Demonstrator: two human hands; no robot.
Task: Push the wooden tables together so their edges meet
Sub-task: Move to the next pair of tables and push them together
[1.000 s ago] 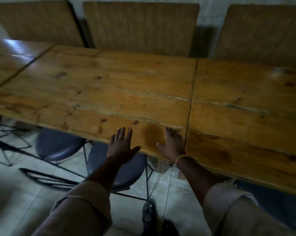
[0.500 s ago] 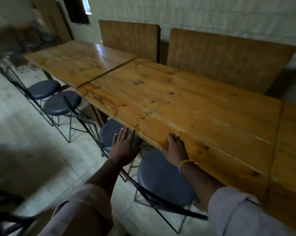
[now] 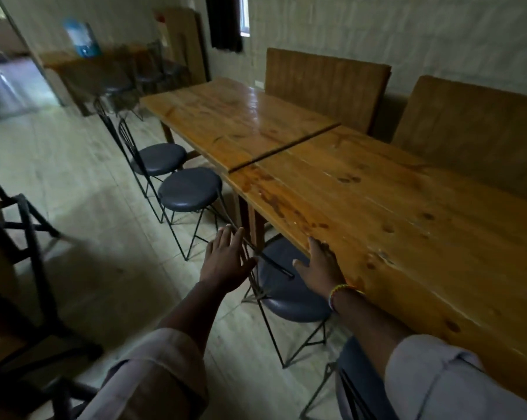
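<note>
Two wooden tables stand end to end along the wall. The near table (image 3: 407, 213) fills the right side; the far table (image 3: 241, 122) lies beyond it. A thin dark seam (image 3: 283, 148) separates their ends, and the far top sits a bit offset at the front corner. My right hand (image 3: 320, 265) rests flat against the near table's front edge, fingers spread, holding nothing. My left hand (image 3: 226, 259) hovers open in the air left of the table, over a chair back, touching nothing that I can tell.
Black wire-frame chairs with round grey seats (image 3: 189, 189) (image 3: 159, 157) (image 3: 292, 286) stand along the tables' front side. Wooden bench backs (image 3: 326, 83) line the wall behind. A dark chair frame (image 3: 22, 268) is at the left. Pale tiled floor (image 3: 83, 183) spreads left toward a doorway.
My view has swung left along the tables, bringing the far table and doorway into sight. My left hand has come off the table edge into the air; my right hand has stayed on the edge.
</note>
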